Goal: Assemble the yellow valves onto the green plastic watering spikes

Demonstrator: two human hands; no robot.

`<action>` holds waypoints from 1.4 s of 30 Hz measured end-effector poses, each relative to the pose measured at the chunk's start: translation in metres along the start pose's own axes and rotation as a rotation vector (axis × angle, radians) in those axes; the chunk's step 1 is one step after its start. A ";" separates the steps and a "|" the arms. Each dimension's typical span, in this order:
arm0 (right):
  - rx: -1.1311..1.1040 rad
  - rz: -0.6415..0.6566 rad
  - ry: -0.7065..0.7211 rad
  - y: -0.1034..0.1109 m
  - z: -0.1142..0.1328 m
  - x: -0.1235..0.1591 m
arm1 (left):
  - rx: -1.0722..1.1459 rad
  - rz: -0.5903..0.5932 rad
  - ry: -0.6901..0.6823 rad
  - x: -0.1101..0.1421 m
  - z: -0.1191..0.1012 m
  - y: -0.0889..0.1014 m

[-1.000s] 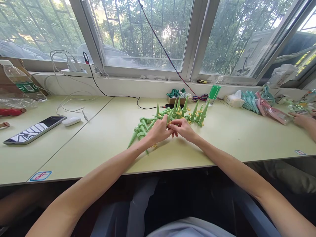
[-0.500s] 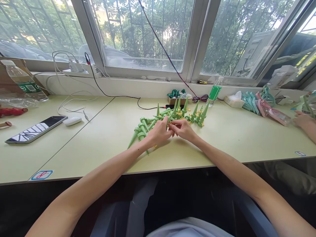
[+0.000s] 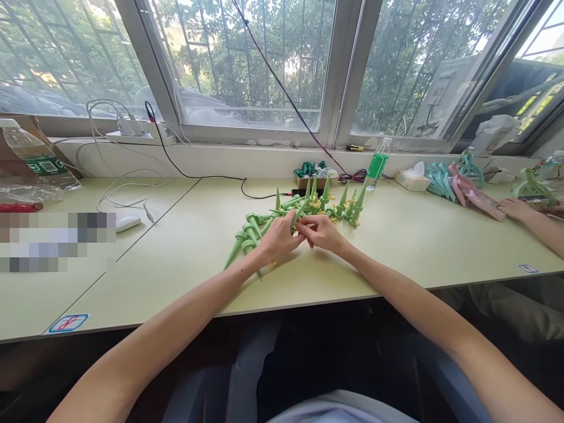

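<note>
My left hand (image 3: pixel 282 238) is closed around a green plastic watering spike (image 3: pixel 300 212), whose pointed tip leans up and to the right. My right hand (image 3: pixel 324 232) meets it, with thumb and finger pinched at the spike's lower end; the small part between those fingertips is mostly hidden. To the left of my hands lie several loose green spikes (image 3: pixel 249 229) with ringed caps. Behind and to the right, several spikes with yellow valves (image 3: pixel 358 205) stand point up on the table.
A small box with green bundles (image 3: pixel 312 170) sits behind the spikes. A water bottle (image 3: pixel 378 166), a tissue box (image 3: pixel 413 177) and pink and teal packets (image 3: pixel 473 191) line the right. Another person's hand (image 3: pixel 515 208) rests at far right. White cables (image 3: pixel 118 188) lie left.
The view has shifted slightly. My hands stay together at the same spike with almost the same hold. At far right, the other person's hand has moved a little inward beside a green object.
</note>
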State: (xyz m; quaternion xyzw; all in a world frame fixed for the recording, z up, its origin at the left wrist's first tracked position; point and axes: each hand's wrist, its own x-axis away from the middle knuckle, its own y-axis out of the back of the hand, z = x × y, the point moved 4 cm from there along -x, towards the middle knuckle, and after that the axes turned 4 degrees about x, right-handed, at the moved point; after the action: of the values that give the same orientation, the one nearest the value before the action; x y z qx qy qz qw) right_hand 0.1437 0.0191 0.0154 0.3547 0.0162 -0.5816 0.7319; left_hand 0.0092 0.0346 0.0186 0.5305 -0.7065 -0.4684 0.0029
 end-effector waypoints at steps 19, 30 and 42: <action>-0.697 0.249 -0.399 -0.006 -0.012 0.001 | 0.108 -0.013 -0.009 0.000 -0.009 0.002; -0.510 0.167 -0.350 -0.006 -0.018 -0.002 | 0.021 0.007 0.044 -0.002 0.000 0.000; -0.133 0.060 -0.129 0.001 0.008 0.001 | -0.035 0.038 0.075 -0.003 0.007 -0.005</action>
State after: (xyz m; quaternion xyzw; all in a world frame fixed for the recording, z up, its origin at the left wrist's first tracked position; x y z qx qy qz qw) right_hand 0.1412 0.0142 0.0218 0.2675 -0.0029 -0.5785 0.7705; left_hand 0.0104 0.0416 0.0128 0.5338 -0.7077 -0.4604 0.0475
